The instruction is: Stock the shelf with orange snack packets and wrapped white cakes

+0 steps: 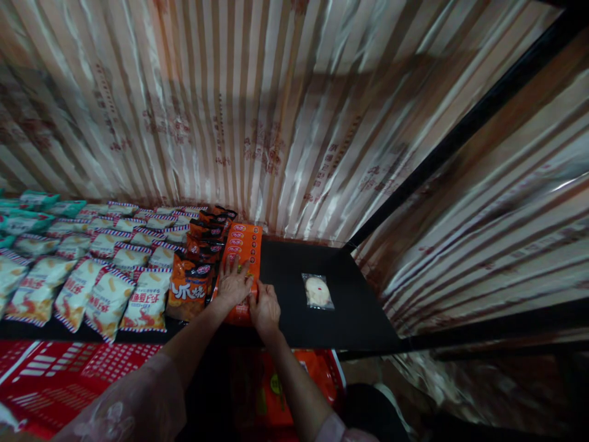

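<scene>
Black flat shelf [340, 325], red perforated plastic basket [69, 374] below, right hand [265, 310] fingers curled at right edge of shiny orange rectangular packet [251, 242], can't tell if gripping, left hand [234, 283] fingers spread flat atop packet, packet on shelf beside orange-and-black snack bags [188, 291], striped sheeting [294, 123] behind.

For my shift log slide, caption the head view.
Left hand spread on an orange package, right hand at its edge, on a black shelf beside snack bags.
</scene>
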Demonstrator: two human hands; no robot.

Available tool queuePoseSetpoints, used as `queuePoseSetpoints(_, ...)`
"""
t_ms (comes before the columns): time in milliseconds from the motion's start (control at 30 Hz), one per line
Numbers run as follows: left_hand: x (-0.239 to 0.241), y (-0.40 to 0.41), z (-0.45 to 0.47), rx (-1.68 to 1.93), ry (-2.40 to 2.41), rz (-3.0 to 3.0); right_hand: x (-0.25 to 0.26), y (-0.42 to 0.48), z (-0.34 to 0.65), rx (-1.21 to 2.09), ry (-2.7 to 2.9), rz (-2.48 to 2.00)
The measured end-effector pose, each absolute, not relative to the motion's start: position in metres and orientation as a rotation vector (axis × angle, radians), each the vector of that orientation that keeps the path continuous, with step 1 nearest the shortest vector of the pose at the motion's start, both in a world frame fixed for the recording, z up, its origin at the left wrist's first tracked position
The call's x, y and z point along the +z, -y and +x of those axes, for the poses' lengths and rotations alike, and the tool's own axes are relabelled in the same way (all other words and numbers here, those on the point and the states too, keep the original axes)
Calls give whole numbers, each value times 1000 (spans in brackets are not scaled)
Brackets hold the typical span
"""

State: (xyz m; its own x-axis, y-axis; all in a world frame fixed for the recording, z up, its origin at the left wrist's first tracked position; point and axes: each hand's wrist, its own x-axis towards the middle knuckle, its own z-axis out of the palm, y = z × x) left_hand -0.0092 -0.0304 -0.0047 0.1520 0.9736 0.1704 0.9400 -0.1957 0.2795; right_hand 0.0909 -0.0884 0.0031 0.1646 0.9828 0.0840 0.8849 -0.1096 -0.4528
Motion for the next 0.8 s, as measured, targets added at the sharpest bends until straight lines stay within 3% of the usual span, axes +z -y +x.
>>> queuePoseSetpoints(800, -10, 32, -6, 474, -1942, 2304, -9, 77, 96, 225, 1752, -1929)
